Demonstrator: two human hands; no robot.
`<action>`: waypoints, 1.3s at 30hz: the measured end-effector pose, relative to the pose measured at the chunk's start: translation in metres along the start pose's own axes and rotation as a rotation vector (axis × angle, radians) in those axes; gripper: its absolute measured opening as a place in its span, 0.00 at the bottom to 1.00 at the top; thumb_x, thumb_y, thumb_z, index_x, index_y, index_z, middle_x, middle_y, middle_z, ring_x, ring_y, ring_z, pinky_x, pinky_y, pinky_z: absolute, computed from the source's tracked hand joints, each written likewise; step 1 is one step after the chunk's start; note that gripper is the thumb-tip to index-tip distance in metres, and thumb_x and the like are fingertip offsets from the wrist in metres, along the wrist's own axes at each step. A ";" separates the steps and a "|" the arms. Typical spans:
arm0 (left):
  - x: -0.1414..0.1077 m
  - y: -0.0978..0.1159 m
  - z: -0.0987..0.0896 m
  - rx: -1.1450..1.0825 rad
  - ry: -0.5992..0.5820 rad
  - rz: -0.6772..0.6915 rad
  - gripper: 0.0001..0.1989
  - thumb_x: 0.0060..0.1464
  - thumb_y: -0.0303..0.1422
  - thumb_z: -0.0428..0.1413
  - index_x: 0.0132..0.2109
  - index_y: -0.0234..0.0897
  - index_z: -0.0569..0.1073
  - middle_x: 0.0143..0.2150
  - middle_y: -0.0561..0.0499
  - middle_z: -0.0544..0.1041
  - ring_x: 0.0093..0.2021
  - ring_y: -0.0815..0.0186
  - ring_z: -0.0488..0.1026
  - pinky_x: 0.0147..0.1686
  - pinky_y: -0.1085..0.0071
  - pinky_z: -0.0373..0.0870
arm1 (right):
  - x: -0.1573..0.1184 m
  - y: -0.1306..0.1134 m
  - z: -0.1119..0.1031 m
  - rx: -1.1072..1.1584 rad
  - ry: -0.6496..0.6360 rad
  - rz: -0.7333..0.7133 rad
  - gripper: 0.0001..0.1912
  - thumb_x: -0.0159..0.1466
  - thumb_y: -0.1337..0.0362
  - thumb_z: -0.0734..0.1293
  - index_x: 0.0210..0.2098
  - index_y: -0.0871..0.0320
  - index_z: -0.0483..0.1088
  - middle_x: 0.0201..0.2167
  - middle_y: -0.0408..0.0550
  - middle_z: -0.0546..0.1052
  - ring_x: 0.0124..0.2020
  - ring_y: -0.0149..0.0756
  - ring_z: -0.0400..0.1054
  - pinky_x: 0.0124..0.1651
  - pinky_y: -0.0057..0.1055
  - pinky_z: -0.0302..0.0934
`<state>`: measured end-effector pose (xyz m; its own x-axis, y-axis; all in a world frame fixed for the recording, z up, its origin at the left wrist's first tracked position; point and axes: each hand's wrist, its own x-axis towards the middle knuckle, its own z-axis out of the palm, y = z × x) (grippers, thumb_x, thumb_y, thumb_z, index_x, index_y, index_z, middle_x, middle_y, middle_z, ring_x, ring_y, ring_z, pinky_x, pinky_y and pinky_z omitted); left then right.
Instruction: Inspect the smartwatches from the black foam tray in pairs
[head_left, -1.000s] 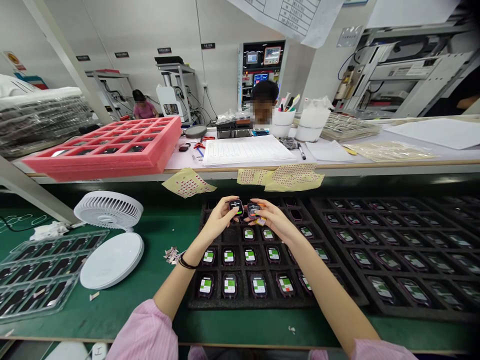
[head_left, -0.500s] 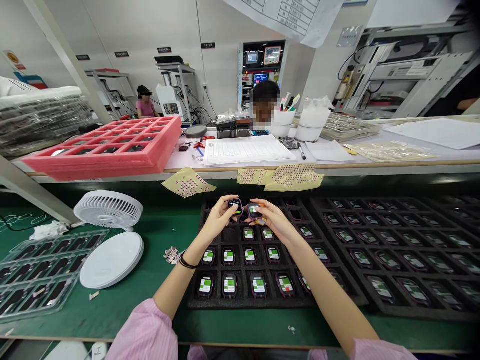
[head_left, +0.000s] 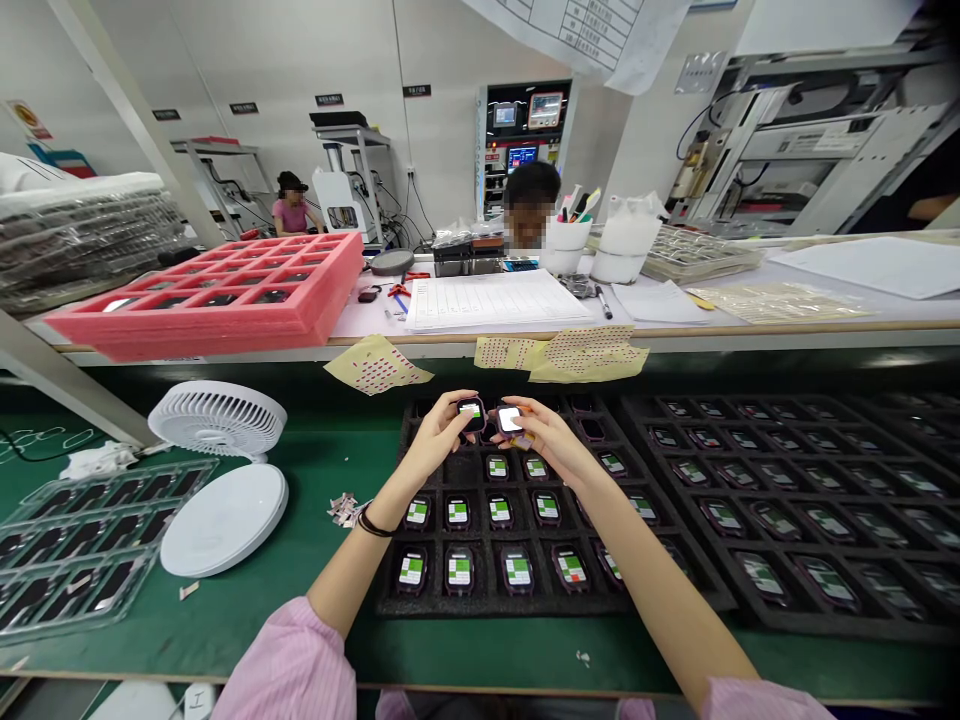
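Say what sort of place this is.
Probably an electronics assembly or testing workshop: small lit-screen devices sit in a black foam tray, with a sectioned pink foam tray and a white machine beyond.

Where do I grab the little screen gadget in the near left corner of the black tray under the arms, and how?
Probably by its two side edges, thumb on one and finger on the other, coming down from above. The gadget lies screen up in its own pocket of the black tray, whose walls would likely block a sideways reach.
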<state>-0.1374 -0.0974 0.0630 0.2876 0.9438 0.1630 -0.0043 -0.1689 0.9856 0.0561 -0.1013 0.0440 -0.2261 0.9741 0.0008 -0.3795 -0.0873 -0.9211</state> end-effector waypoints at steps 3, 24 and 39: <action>0.000 0.000 0.000 -0.005 -0.017 0.015 0.25 0.52 0.37 0.59 0.55 0.35 0.64 0.41 0.46 0.73 0.30 0.70 0.69 0.22 0.78 0.60 | 0.001 0.000 -0.003 -0.013 -0.038 -0.003 0.20 0.53 0.66 0.73 0.45 0.53 0.70 0.44 0.47 0.78 0.33 0.37 0.77 0.39 0.35 0.72; -0.001 0.005 0.003 0.004 -0.029 -0.055 0.15 0.56 0.42 0.54 0.40 0.34 0.71 0.27 0.51 0.75 0.19 0.72 0.67 0.16 0.77 0.56 | 0.001 0.003 0.003 -0.114 0.153 0.023 0.14 0.50 0.59 0.74 0.32 0.58 0.71 0.26 0.44 0.80 0.14 0.30 0.69 0.17 0.28 0.67; 0.001 -0.005 -0.003 -0.042 -0.125 -0.021 0.29 0.49 0.33 0.60 0.58 0.37 0.61 0.45 0.44 0.73 0.35 0.67 0.74 0.22 0.79 0.63 | 0.008 0.013 -0.010 -0.099 0.007 -0.035 0.25 0.46 0.65 0.77 0.43 0.55 0.72 0.40 0.47 0.79 0.28 0.36 0.77 0.33 0.32 0.73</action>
<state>-0.1395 -0.0948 0.0584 0.4052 0.9038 0.1378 -0.0360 -0.1348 0.9902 0.0586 -0.0921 0.0281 -0.2079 0.9776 0.0316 -0.2966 -0.0322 -0.9545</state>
